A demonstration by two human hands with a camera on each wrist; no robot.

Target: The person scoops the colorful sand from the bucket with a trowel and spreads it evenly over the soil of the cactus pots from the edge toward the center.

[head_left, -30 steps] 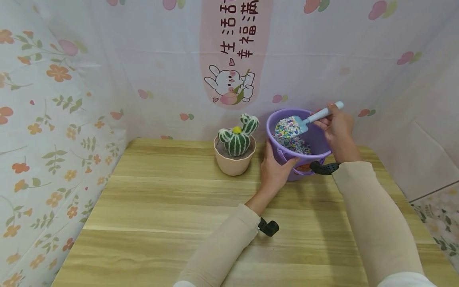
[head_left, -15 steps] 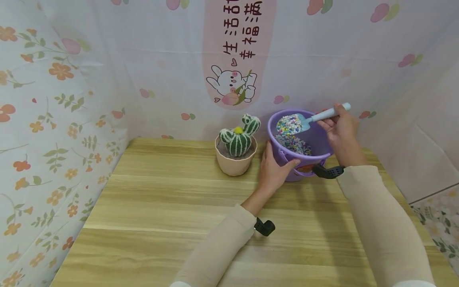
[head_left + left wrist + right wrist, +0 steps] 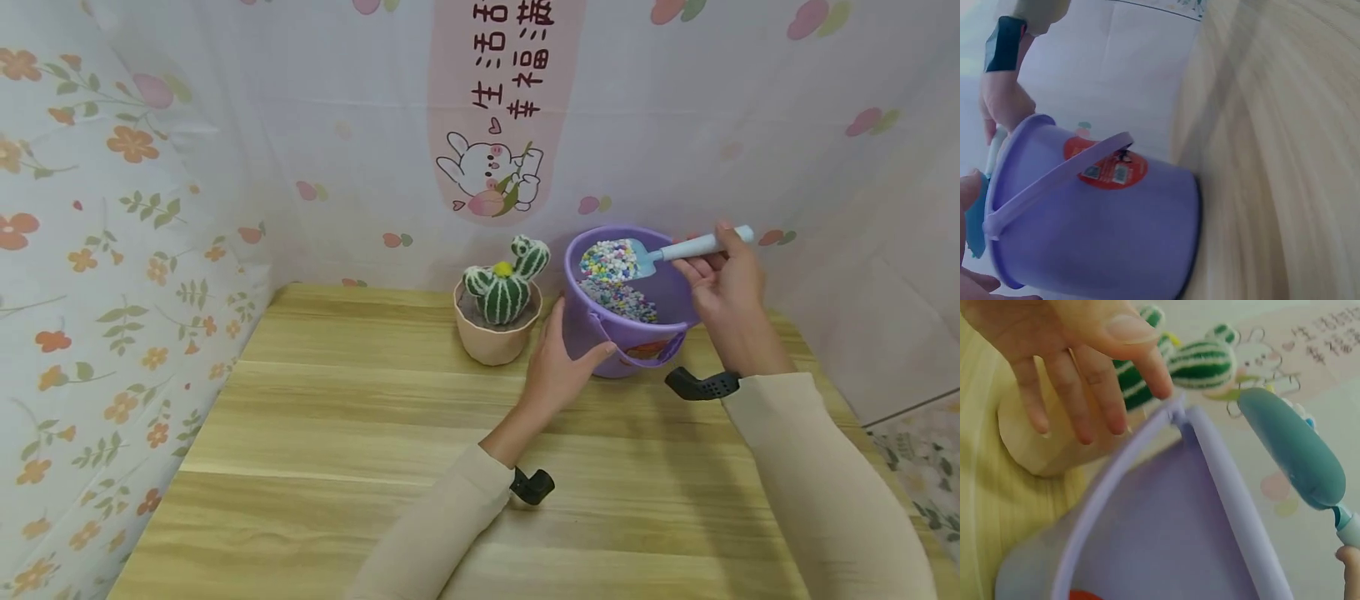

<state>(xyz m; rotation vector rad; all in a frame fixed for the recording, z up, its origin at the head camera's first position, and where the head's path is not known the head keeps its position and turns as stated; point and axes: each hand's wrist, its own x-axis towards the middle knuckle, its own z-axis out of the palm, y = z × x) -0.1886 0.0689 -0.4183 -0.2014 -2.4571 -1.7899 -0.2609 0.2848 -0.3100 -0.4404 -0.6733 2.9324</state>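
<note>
My right hand (image 3: 731,300) grips the handle of a light-blue toy shovel (image 3: 701,245). Small multicoloured beads (image 3: 609,261) are heaped on its blade, which is over the mouth of a purple bucket (image 3: 637,331). More beads (image 3: 621,302) lie inside the bucket. My left hand (image 3: 553,373) is at the bucket's left side, fingers extended and thumb spread. In the right wrist view, the left hand's fingers (image 3: 1063,381) look straight and hold nothing; whether they touch the bucket is unclear. A swing handle (image 3: 1063,181) hangs across the bucket's front.
Just left of the bucket stands a knitted cactus (image 3: 504,298) in a peach pot (image 3: 491,340), close to my left fingers. A wood-grain table (image 3: 337,433) lies underneath. Patterned cloth (image 3: 337,150) hangs behind and at the left.
The loaded shovel has moved slightly right with my right hand, staying over the bucket. My left hand has eased from the bucket's side a little toward me and left.
</note>
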